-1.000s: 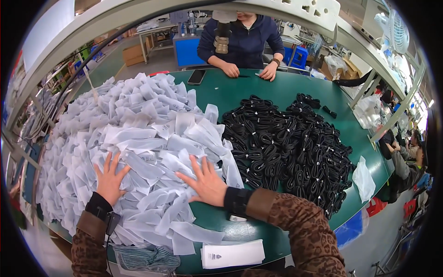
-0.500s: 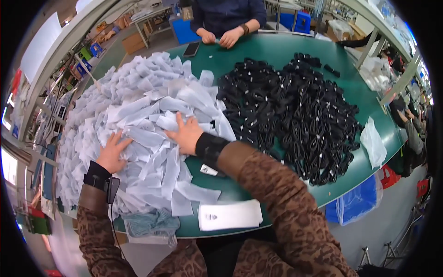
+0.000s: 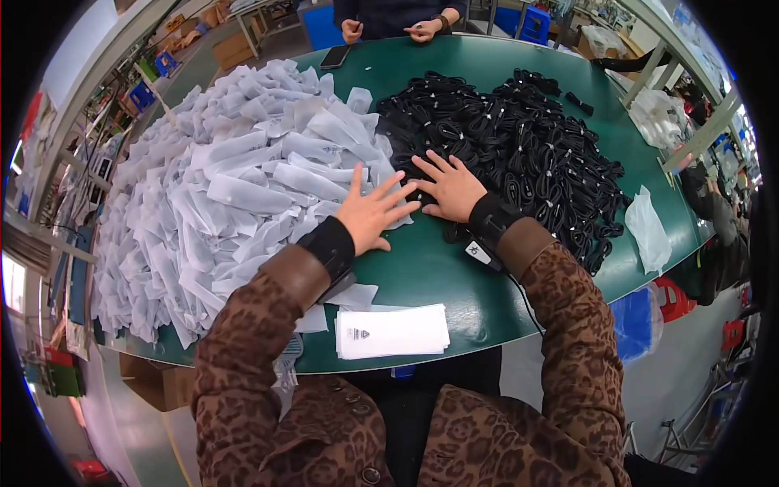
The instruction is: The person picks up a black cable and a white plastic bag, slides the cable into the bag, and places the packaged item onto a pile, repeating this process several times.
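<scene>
A large heap of white, translucent sleeves or small bags (image 3: 235, 191) covers the left side of the green table (image 3: 487, 304). At its right edge my left hand (image 3: 372, 213) lies with fingers spread, palm down, holding nothing. Close beside it, fingertips nearly meeting, my right hand (image 3: 453, 188) is also spread at the near left edge of a heap of black coiled cords (image 3: 544, 154). Whether its fingers press on the cords is hard to tell. A neat stack of flat white printed bags (image 3: 393, 333) sits near the front edge.
Across the table stands a person in dark clothes (image 3: 395, 16), with a phone (image 3: 334, 57) nearby. At the right edge lies a crumpled white plastic bag (image 3: 647, 231). A blue lined bin (image 3: 635, 321) stands below, and a cardboard box (image 3: 158, 381) at lower left.
Both my hands have left the white heap's middle and moved right, to the gap between the heaps. My right hand now reaches the black cords. The person opposite has drawn their hands apart.
</scene>
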`<move>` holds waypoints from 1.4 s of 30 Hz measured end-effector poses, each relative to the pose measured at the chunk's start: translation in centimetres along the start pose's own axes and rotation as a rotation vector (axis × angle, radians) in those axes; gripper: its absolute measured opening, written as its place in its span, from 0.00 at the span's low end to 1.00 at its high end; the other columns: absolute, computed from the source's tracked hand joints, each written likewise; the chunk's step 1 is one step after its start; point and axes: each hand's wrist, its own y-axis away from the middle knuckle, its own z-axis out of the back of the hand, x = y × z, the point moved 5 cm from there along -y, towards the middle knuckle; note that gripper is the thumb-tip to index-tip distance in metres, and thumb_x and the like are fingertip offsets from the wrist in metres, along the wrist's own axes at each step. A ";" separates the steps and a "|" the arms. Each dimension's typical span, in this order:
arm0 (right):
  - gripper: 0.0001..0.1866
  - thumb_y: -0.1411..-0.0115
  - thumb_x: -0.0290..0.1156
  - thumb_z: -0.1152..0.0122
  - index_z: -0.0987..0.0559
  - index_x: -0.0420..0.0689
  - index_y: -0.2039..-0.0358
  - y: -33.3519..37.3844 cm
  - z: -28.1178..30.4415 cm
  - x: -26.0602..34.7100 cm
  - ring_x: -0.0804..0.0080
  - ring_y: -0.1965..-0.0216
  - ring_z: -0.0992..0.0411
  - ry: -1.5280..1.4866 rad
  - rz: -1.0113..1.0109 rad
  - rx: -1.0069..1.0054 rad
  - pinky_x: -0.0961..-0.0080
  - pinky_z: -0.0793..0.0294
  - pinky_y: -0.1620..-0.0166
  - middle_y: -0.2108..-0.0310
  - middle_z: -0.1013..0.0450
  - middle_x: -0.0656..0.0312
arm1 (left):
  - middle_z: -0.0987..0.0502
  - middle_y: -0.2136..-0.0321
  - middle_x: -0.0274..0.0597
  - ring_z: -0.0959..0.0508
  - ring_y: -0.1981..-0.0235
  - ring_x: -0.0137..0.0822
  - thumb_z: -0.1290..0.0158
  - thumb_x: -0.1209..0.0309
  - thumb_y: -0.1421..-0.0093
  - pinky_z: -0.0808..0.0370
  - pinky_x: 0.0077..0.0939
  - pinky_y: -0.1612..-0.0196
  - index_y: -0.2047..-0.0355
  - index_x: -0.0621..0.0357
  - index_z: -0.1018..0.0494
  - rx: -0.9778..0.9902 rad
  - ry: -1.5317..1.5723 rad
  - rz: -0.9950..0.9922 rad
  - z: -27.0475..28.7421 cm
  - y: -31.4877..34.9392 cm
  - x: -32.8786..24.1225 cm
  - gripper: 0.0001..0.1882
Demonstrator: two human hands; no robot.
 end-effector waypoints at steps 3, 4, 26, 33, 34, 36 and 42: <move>0.33 0.45 0.45 0.35 0.31 0.59 0.38 0.6 -0.8 -1.6 0.54 0.29 0.52 0.029 0.013 -0.017 0.46 0.44 0.35 0.30 0.49 0.58 | 0.43 0.33 0.32 0.51 0.29 0.40 0.42 0.45 0.47 0.55 0.78 0.38 0.40 0.42 0.34 0.091 -0.091 0.050 -3.6 -0.7 1.8 0.36; 0.32 0.44 0.44 0.36 0.30 0.59 0.38 1.0 -0.9 -2.5 0.55 0.29 0.52 0.088 0.008 -0.027 0.46 0.44 0.35 0.30 0.49 0.58 | 0.42 0.34 0.31 0.51 0.29 0.39 0.44 0.44 0.45 0.55 0.79 0.38 0.41 0.42 0.33 0.142 -0.128 0.074 -4.7 -0.8 2.3 0.33; 0.13 0.48 0.35 0.41 0.21 0.44 0.64 -3.6 0.5 -1.0 0.58 0.45 0.32 0.118 -0.188 0.185 0.52 0.32 0.48 0.58 0.26 0.62 | 0.39 0.36 0.37 0.46 0.34 0.49 0.45 0.43 0.45 0.36 0.64 0.50 0.39 0.44 0.33 0.255 -0.161 0.404 -7.3 -2.4 6.0 0.37; 0.20 0.42 0.34 0.44 0.24 0.49 0.48 -12.1 -0.9 -5.3 0.56 0.39 0.36 -0.031 -0.146 -0.401 0.52 0.34 0.43 0.42 0.31 0.61 | 0.47 0.31 0.39 0.58 0.29 0.51 0.45 0.42 0.45 0.45 0.85 0.47 0.44 0.48 0.31 0.203 -0.128 0.291 -7.8 -3.2 4.7 0.35; 0.20 0.42 0.34 0.44 0.24 0.49 0.48 -12.9 -1.4 -5.7 0.56 0.39 0.36 -0.035 -0.150 -0.413 0.52 0.34 0.43 0.42 0.31 0.61 | 0.47 0.31 0.39 0.58 0.28 0.51 0.45 0.42 0.45 0.46 0.86 0.48 0.44 0.48 0.30 0.173 -0.103 0.305 -8.2 -3.0 4.9 0.34; 0.27 0.43 0.34 0.41 0.30 0.54 0.41 -14.1 -3.0 -5.6 0.56 0.37 0.38 -0.021 -0.193 -0.264 0.52 0.34 0.43 0.37 0.36 0.63 | 0.47 0.32 0.40 0.59 0.28 0.51 0.45 0.42 0.46 0.47 0.89 0.49 0.46 0.49 0.30 0.121 -0.035 0.333 -8.5 -2.6 5.0 0.33; 0.26 0.39 0.38 0.42 0.31 0.59 0.39 -12.7 -3.8 -6.9 0.57 0.36 0.39 -0.017 -0.239 -0.193 0.49 0.34 0.43 0.36 0.36 0.65 | 0.47 0.31 0.40 0.59 0.28 0.52 0.45 0.42 0.45 0.46 0.88 0.49 0.45 0.49 0.30 0.184 -0.039 0.390 -8.6 -3.2 5.9 0.34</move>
